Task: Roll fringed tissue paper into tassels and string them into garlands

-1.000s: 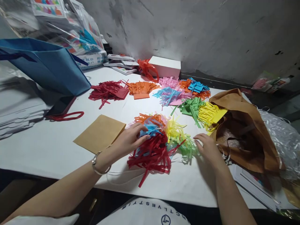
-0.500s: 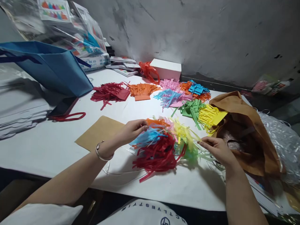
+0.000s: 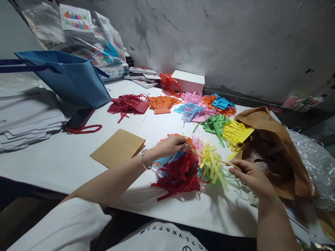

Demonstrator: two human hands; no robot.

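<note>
The bunch of multicoloured paper tassels [image 3: 181, 170] lies near the front edge of the white tabletop [image 3: 78, 170], between the person's two hands; its dark red fringe is nearest the person, with orange and light blue fringe partly under the left hand [image 3: 175, 145] and pale yellow fringe [image 3: 211, 162] on the right; the left hand is over the top of the bunch, fingers curled downward, and whether they pinch a strand I cannot tell; the right hand [image 3: 247, 172] pinches the end of a pale yellow strip [image 3: 227, 163] between thumb and fingers, drawn out sideways from the bunch; a folded kraft-paper piece [image 3: 117, 148] lies beside the left forearm; an open brown bag [image 3: 277, 150] lies just beyond the right hand; behind the bunch, separate fringed tassels, among them a dark red one [image 3: 128, 105] and an orange one [image 3: 162, 104], lie in a loose row.
</note>
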